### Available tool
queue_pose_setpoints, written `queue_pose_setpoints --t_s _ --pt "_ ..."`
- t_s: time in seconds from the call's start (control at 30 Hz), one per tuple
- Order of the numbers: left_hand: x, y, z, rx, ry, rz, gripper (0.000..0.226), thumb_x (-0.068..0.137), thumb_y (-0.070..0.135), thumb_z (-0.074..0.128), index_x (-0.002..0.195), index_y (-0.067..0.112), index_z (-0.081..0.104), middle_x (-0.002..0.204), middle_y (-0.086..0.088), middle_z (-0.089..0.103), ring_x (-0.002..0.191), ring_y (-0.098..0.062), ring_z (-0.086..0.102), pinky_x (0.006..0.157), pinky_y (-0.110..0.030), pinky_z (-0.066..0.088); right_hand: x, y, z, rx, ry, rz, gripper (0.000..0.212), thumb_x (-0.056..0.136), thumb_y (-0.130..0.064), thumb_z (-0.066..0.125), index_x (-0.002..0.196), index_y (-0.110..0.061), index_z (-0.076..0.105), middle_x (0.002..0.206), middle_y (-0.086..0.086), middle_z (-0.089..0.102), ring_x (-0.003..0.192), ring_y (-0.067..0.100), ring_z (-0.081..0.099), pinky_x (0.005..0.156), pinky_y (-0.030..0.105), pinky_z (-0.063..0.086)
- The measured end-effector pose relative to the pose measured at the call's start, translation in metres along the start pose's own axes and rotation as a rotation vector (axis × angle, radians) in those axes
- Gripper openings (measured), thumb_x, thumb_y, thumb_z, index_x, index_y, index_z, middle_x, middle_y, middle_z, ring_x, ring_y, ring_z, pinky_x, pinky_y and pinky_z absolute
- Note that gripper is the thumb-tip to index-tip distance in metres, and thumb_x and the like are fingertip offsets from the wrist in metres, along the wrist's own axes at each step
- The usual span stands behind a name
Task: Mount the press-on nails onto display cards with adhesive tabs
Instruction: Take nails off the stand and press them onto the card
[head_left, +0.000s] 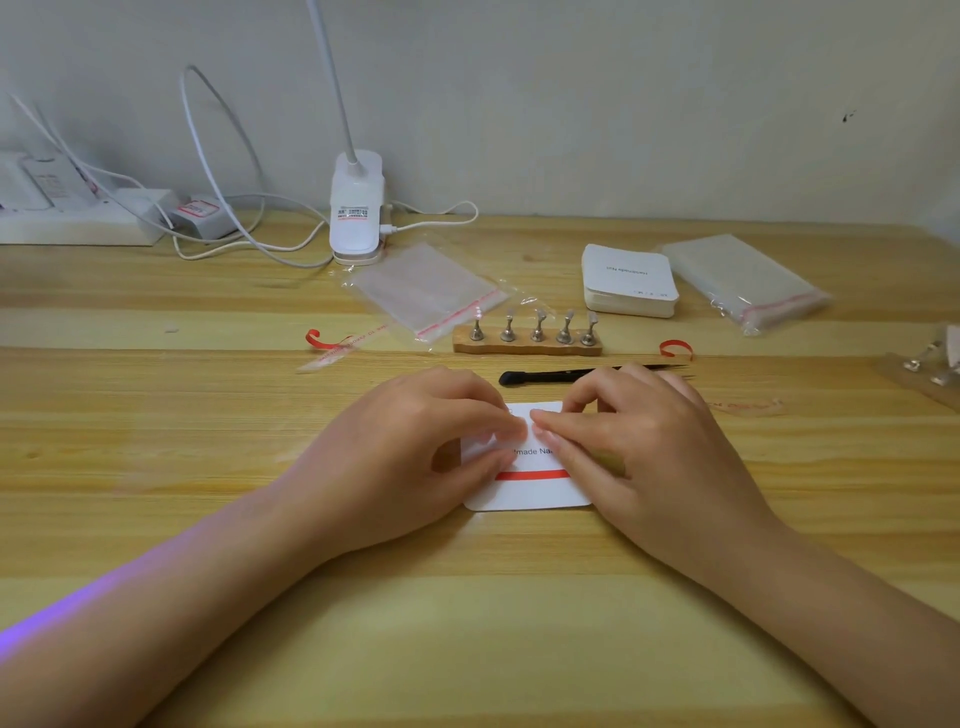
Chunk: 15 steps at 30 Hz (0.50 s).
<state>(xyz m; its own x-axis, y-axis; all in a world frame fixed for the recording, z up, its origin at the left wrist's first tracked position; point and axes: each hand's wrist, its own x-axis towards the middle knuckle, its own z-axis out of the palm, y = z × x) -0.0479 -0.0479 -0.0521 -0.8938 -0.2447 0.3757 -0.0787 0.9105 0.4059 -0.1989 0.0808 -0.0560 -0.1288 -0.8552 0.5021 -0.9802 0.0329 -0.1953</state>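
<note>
Your hands cover most of the card (524, 493), so only part of its print and a red strip (530, 474) across it show; whatever small thing sits under your fingertips is too blurred to make out. At the right edge, a second set of metal stands (932, 364) is cut off.

Your left hand (410, 447) rests on the card's left side, its fingers curled, and their tips press together on the card near its upper middle. Your right hand (639, 436) lies on the right side, its fingers bent, and their tips meet the left ones at the same spot. Whether either pinches something there, you cannot tell.

The card is white with rounded corners and lies flat on the surface (467, 623) just in front of you. Behind it lie black tweezers (550, 376), then a wooden holder (527, 346) with five nails (538, 317) on metal stands. A stack of cards (628, 280) sits further back on the right, between two clear bags (431, 291).
</note>
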Motion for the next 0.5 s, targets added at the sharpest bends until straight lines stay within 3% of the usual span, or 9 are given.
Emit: queue_pose_setpoints --t_s 0.27,0.5 --pt "0.0007 -0.0003 0.0009 0.008 -0.001 0.007 0.022 0.082 0.028 0.059 0.097 0.018 0.073 0.097 0.005 0.066 0.086 -0.011 0.061 0.071 -0.031 0.05 0.0078 0.0011 0.0021 0.088 0.049 0.082 0.016 0.081 -0.019 0.059 0.081 -0.013 0.074 0.075 -0.003 0.06 0.071 0.017 0.057 0.073 0.03 0.036" --pt "0.001 0.0003 0.0004 -0.002 -0.005 0.003 0.023 0.082 0.027 0.059 0.097 0.017 0.073 0.097 0.005 0.066 0.086 -0.011 0.061 0.071 -0.031 0.05 0.009 0.0017 0.0012 -0.094 0.096 -0.059 0.011 0.081 -0.017 0.063 0.081 -0.014 0.073 0.076 0.0 0.062 0.068 0.021 0.057 0.072 0.03 0.033"
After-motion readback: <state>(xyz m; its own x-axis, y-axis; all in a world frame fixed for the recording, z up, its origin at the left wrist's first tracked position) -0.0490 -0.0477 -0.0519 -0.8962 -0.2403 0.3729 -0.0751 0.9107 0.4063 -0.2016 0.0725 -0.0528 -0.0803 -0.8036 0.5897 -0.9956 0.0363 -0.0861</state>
